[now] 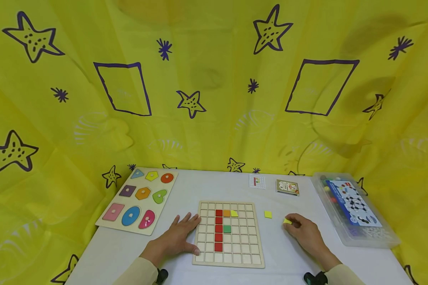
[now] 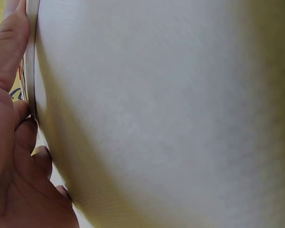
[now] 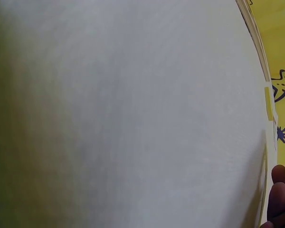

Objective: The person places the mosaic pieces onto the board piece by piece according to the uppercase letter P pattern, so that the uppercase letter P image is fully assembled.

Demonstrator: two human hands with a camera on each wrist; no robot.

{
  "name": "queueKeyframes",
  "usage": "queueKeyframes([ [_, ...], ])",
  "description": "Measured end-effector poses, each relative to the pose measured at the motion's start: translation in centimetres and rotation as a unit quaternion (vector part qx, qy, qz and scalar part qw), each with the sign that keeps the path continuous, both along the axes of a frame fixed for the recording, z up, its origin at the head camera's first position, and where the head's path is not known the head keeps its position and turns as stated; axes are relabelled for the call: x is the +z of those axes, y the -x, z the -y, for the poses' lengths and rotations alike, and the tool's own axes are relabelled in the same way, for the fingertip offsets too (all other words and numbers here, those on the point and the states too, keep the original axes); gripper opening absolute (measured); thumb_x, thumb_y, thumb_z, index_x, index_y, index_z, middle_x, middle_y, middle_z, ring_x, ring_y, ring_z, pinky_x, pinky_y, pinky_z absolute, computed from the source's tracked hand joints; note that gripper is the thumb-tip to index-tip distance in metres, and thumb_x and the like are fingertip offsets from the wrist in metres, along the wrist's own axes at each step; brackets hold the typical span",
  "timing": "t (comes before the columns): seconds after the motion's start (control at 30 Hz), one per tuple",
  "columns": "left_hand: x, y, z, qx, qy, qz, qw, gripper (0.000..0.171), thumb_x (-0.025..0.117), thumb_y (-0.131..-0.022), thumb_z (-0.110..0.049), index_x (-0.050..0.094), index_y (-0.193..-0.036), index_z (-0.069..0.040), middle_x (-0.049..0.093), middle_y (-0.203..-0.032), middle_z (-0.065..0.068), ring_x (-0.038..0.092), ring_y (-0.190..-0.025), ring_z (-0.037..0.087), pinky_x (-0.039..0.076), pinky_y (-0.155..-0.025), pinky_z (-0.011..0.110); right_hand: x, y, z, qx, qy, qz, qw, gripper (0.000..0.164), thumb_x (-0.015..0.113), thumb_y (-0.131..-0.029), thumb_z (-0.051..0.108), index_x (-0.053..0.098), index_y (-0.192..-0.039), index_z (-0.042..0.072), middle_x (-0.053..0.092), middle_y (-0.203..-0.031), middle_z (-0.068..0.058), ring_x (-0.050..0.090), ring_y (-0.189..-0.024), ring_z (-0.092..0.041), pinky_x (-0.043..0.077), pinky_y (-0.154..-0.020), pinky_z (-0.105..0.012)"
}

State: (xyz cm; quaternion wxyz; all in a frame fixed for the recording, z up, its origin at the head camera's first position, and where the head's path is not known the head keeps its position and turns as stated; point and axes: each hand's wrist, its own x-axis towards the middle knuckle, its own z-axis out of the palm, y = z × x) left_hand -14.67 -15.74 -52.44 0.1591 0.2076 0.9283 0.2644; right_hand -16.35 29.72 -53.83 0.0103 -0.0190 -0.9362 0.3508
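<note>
A wooden grid board (image 1: pixel 240 249) lies at the middle of the table. Several red tiles (image 1: pixel 218 228) form a column on it, with an orange tile (image 1: pixel 226 213), a yellow piece (image 1: pixel 234 213) and a green tile (image 1: pixel 227 228) to their right. My left hand (image 1: pixel 176 237) rests at the board's left edge, fingers spread and thumb over the lower left corner. Right of the board, my right hand (image 1: pixel 306 234) pinches a yellow square tile (image 1: pixel 287 221) between thumb and fingers. Another yellow tile (image 1: pixel 268 214) lies on the cloth between board and right hand.
A shape-peg puzzle (image 1: pixel 153 217) lies on the left. At the back are a printed pattern card (image 1: pixel 257 181) and a small card box (image 1: pixel 287 187). A clear plastic case (image 1: pixel 371 236) with a blue molecule-model sheet (image 1: pixel 354 202) stands on the right.
</note>
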Motion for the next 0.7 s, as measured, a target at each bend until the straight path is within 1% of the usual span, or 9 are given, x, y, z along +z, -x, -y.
queueKeyframes([
  [0.17,-0.07,0.09,0.04,0.003,0.001,0.006,1.0000,0.110,0.089,-0.077,-0.052,0.037,-0.165,-0.012,0.034,-0.172,0.007,0.017,-0.164,0.038,0.003,-0.132,0.064,-0.04,0.03,0.05,0.001,0.010,-0.008,1.000,0.034,0.078,-0.095,0.022,0.071,-0.123,0.004,0.074,-0.103,-0.006,0.060,-0.088,-0.016,0.049,-0.073,-0.027],
  [0.4,-0.05,0.03,0.04,0.003,-0.002,0.004,1.0000,0.110,0.089,-0.077,-0.052,0.037,-0.165,-0.011,0.035,-0.172,0.007,0.017,-0.163,0.038,0.003,-0.132,0.064,-0.41,0.12,0.10,-0.013,0.023,-0.019,0.999,0.029,0.077,-0.094,0.015,0.072,-0.121,0.005,0.069,-0.092,-0.004,0.057,-0.081,-0.013,0.047,-0.069,-0.024],
  [0.53,-0.13,0.02,0.06,0.001,0.000,-0.002,1.0000,0.111,0.090,-0.076,-0.052,0.037,-0.164,-0.011,0.035,-0.172,0.008,0.018,-0.163,0.038,0.004,-0.132,0.064,-0.33,0.15,0.06,-0.014,0.028,-0.018,0.999,0.029,0.076,-0.094,0.014,0.071,-0.121,0.003,0.069,-0.093,-0.005,0.057,-0.081,-0.014,0.047,-0.068,-0.024],
  [0.7,-0.21,0.09,0.07,0.001,0.002,-0.001,1.0000,0.111,0.090,-0.076,-0.052,0.037,-0.164,-0.011,0.035,-0.172,0.008,0.018,-0.163,0.038,0.004,-0.132,0.064,-0.25,0.15,-0.04,-0.013,0.033,-0.012,0.999,0.029,0.075,-0.095,0.014,0.071,-0.122,0.004,0.068,-0.094,-0.005,0.056,-0.080,-0.014,0.046,-0.067,-0.024],
])
